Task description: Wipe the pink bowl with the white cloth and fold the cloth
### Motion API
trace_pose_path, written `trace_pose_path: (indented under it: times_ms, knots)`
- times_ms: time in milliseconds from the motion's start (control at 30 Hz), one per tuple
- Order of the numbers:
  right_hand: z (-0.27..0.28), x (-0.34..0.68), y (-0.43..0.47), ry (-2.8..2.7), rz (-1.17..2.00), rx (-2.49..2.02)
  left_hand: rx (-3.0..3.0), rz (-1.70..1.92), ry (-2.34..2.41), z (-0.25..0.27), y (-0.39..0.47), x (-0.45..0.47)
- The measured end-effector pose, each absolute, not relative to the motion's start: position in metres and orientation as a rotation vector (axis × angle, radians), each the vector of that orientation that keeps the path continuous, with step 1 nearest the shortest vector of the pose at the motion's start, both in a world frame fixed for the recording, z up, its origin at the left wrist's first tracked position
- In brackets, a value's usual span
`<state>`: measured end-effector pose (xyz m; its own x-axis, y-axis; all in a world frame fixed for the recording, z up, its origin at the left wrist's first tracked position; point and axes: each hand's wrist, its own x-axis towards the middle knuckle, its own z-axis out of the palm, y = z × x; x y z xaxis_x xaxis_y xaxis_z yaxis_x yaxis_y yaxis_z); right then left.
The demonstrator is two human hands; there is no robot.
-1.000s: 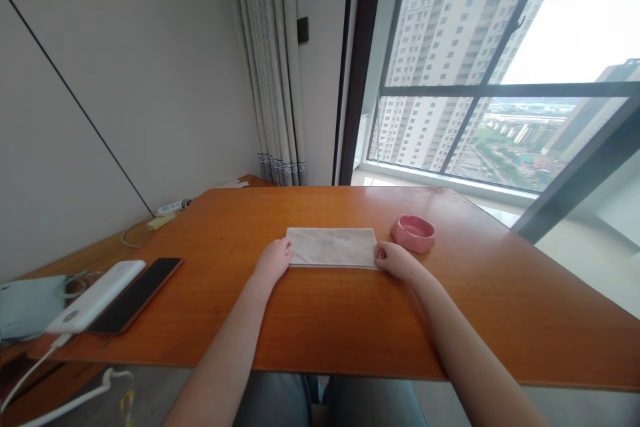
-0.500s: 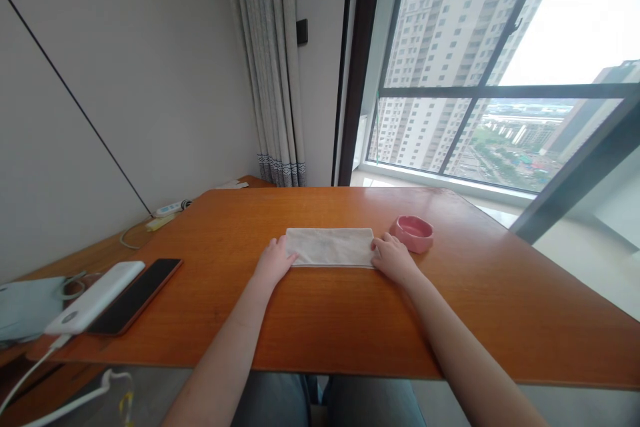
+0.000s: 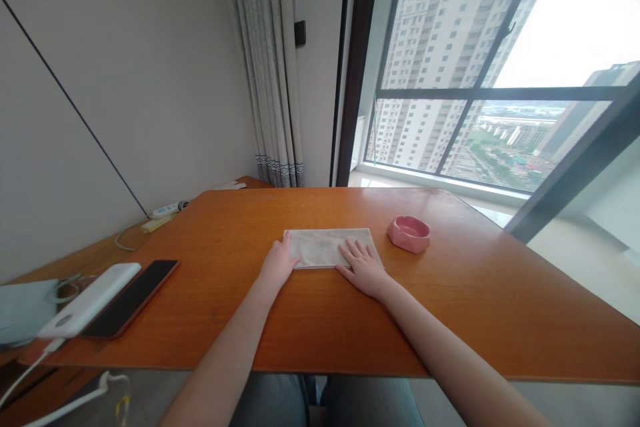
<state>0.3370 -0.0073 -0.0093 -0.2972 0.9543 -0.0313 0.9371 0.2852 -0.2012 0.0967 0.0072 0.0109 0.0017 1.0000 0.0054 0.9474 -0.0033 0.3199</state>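
A folded white cloth (image 3: 315, 250) lies flat on the wooden table in front of me, a long rectangle with its long side across my view. My left hand (image 3: 278, 263) rests at the cloth's left edge, thumb on the fabric and apart from the fingers, which lie along that side. On the right part of the cloth, my right hand (image 3: 364, 268) is laid flat with its fingers spread. It covers some of the cloth's lower right part. To the right of this hand, and apart from it, stands a pink octagonal bowl-like dish (image 3: 410, 235).
At the table's (image 3: 310, 320) left side lie a black phone (image 3: 133, 297) and a white power bank (image 3: 90, 300) with a cable plugged in. A power strip (image 3: 167, 210) sits by the wall. Curtain and window stand beyond the far edge.
My right hand has left the cloth's right edge and moved left onto its top, fingers now spread. The left hand stays at the left edge. The view has shifted slightly.
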Motion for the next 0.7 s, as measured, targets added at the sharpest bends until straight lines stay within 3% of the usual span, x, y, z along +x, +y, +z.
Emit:
trace_pose_path:
  times_ms: [267,433,700]
  knots:
    - [-0.005,0.337,-0.009,-2.441,0.293,-1.727,1.930,0.578,1.715,0.005,0.016,0.083]
    - [-0.002,0.339,-0.009,-2.392,0.217,-1.585,1.864,0.895,1.920,0.015,0.016,0.080]
    - [0.000,0.342,-0.008,-2.328,0.200,-1.442,1.992,1.061,2.027,0.023,0.011,0.072]
